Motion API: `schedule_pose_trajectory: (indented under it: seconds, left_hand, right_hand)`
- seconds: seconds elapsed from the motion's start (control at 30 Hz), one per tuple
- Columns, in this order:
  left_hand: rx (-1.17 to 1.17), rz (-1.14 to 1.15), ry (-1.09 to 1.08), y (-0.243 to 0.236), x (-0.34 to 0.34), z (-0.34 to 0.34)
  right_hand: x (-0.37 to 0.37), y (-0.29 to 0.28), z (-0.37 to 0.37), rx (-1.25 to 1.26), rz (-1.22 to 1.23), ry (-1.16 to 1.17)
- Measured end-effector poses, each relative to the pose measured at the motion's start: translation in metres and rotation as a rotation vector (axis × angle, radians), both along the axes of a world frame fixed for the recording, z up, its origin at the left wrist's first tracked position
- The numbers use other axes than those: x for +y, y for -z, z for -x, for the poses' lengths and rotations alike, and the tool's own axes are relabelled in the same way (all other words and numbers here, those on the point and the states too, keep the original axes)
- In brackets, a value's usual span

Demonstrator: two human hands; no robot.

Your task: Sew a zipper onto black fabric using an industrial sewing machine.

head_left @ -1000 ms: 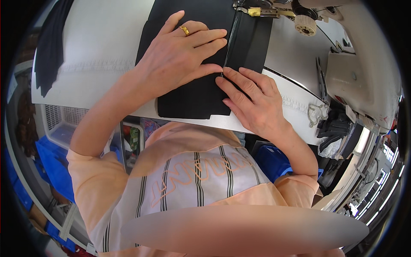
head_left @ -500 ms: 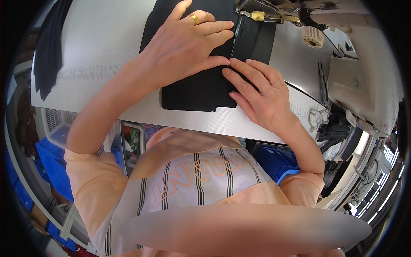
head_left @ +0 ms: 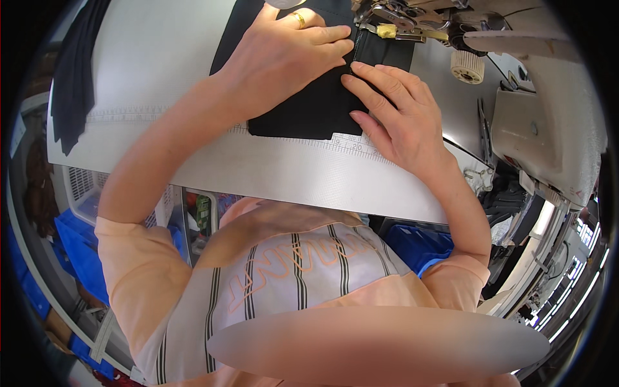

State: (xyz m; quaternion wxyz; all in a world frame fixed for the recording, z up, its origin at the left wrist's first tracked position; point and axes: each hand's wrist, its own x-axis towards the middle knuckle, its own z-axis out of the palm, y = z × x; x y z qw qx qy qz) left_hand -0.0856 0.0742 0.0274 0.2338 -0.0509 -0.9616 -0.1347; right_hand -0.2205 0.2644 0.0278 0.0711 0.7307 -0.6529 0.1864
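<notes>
A piece of black fabric (head_left: 309, 97) is being held flat on the pale desk (head_left: 167, 71), its near edge lying across a printed ruler strip (head_left: 351, 145) close to the desk's front edge. The left hand (head_left: 280, 55) is being pressed palm-down on the fabric, fingers (head_left: 325, 35) extended and lying close together, tips pointing toward the seam line; a gold ring (head_left: 298, 18) is being worn on one of them. The right hand (head_left: 396, 113) is being laid on the fabric's right part, fingers (head_left: 367, 87) slightly spread and pressed flat, nothing being pinched as far as can be seen. The two sets of fingertips are nearly meeting at a narrow fold or seam.

Just beyond the fingertips, the metal presser-foot assembly (head_left: 403, 22) of a sewing machine (head_left: 548, 116) is standing over the fabric's far edge; whether it is being lowered onto the cloth cannot be told, the area lying at the bent rim of the view. A ribbed cream knob (head_left: 467, 66) is seated to the right of it, and the machine's grey body is closing off the right side of the desk. A slim dark tool (head_left: 482, 126) is lying on the plate beside the right wrist.

To the left, a second dark cloth (head_left: 74, 77) is draped over the desk's left edge, well apart from the hands. Open desk surface is being left between it and the left forearm. Blue bins (head_left: 77, 242) are standing below the desk.
</notes>
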Motion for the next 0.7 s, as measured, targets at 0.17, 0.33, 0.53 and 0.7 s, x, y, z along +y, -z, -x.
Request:
schedule_pose_trajectory:
  seconds: [0.17,0.33,0.53,0.7]
  left_hand:
    - [-0.022,-0.008,-0.015,0.007,0.001,-0.002]
    - [-0.062,0.116,-0.063,0.011,0.008,-0.016]
    - [-0.062,0.104,-0.091,0.009,0.011,-0.015]
    - [-0.034,0.079,-0.105,0.011,0.005,-0.008]
  right_hand:
    - [-0.006,0.002,0.010,0.026,0.018,-0.001]
    - [-0.012,0.004,0.017,0.016,0.048,0.004]
    - [-0.019,0.006,0.024,0.000,0.091,0.014]
    - [-0.018,0.014,0.024,0.008,0.155,0.002]
